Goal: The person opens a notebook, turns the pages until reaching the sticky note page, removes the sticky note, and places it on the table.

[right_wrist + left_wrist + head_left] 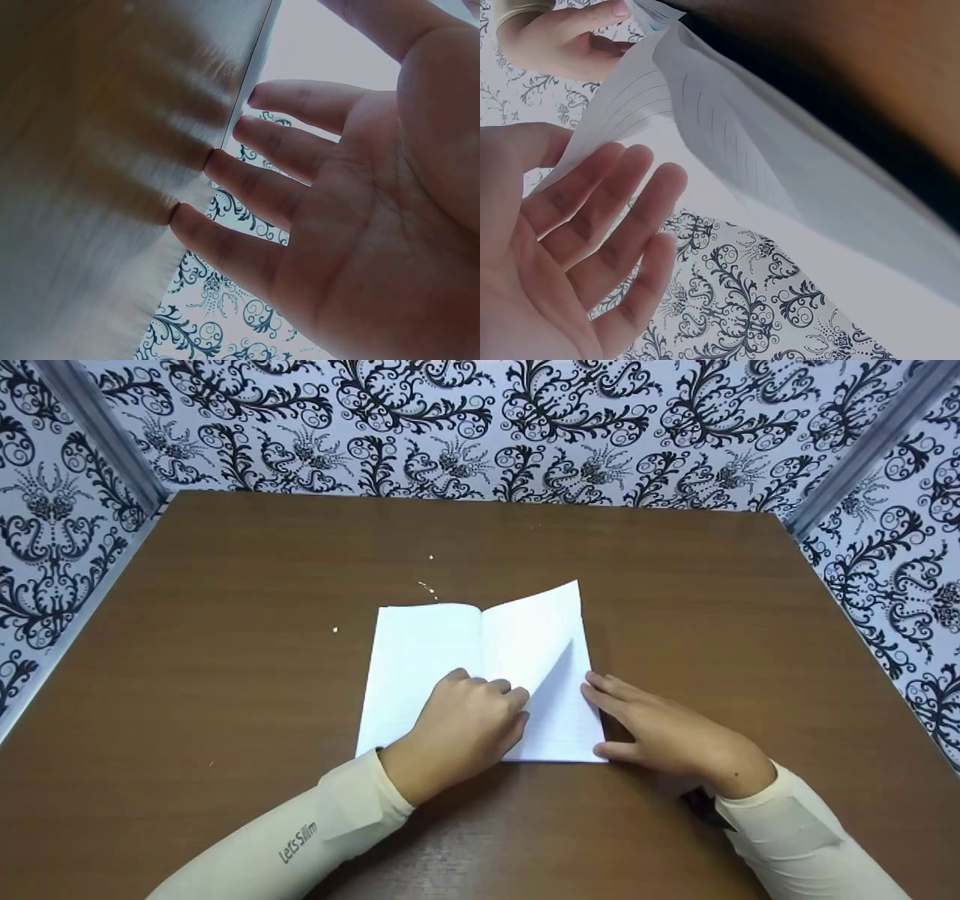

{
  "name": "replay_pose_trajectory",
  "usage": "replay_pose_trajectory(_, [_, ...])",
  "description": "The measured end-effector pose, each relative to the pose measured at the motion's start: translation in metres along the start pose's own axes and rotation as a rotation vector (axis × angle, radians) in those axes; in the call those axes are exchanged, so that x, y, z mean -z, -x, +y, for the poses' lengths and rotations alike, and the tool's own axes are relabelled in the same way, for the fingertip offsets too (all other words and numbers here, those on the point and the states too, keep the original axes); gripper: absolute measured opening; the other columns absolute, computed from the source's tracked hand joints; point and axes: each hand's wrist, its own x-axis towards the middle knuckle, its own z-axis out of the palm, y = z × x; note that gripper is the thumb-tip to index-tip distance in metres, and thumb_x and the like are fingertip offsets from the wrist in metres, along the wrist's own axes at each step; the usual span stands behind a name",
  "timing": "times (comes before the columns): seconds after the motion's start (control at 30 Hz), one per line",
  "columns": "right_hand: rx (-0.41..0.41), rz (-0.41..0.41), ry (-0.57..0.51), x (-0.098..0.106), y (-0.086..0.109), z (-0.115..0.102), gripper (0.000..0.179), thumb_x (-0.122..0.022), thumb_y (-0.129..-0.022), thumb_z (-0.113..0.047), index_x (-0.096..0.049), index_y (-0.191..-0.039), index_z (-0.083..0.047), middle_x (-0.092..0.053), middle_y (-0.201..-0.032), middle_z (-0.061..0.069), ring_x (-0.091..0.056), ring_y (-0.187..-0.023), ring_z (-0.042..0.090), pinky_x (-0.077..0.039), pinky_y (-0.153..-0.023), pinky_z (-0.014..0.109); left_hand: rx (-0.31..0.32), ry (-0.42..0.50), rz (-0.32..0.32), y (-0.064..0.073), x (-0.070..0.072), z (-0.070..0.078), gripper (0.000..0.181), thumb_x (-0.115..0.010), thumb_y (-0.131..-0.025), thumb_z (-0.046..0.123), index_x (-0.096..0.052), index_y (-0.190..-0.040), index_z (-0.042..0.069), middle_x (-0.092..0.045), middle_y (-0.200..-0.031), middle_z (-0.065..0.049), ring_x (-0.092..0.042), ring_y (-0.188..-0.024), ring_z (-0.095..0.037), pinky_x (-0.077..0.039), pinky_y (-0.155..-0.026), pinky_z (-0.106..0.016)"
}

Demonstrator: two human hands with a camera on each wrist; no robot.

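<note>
One notebook point(412, 652) lies open on the table point(262, 555), midway between its left and right edges, well apart from the far edge. Your left hand point(472, 724) pinches a lifted page point(529, 634); your right hand point(664, 727), fingers extended, holding nothing, touches the notebook's right edge.

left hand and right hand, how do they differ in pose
The left hand pinches a lifted page with curled fingers; the right hand has its fingers extended. The left hand is over the open notebook, while the right hand is mostly beside its right edge. Both emerge from cream sleeves.
</note>
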Motion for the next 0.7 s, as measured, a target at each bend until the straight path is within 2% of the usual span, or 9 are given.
replay_pose_trajectory(0.37, [-0.015,-0.005,-0.001,0.002,0.001,-0.003,0.074,-0.066,-0.095,-0.035,-0.035,-0.153,-0.001,-0.030,-0.162,0.019,-0.030,-0.148,0.042,-0.030,-0.115,0.058,0.016,0.031,0.082,-0.002,0.005,0.000,0.020,-0.071,-0.088,0.023,-0.065,-0.070,0.015,-0.064,-0.060,0.003,-0.058,-0.050,-0.013,-0.038,-0.049,-0.030])
replay_pose_trajectory(0.7, [-0.020,-0.013,-0.007,0.002,0.000,-0.003,0.074,-0.066,-0.095,-0.035,-0.035,-0.153,-0.001,-0.030,-0.162,0.019,-0.029,-0.149,0.042,-0.029,-0.116,0.058,0.029,0.074,0.174,0.000,0.013,-0.003,0.029,-0.072,-0.086,0.023,-0.057,-0.062,0.016,-0.054,-0.054,0.005,-0.051,-0.045,-0.010,-0.037,-0.050,-0.031])
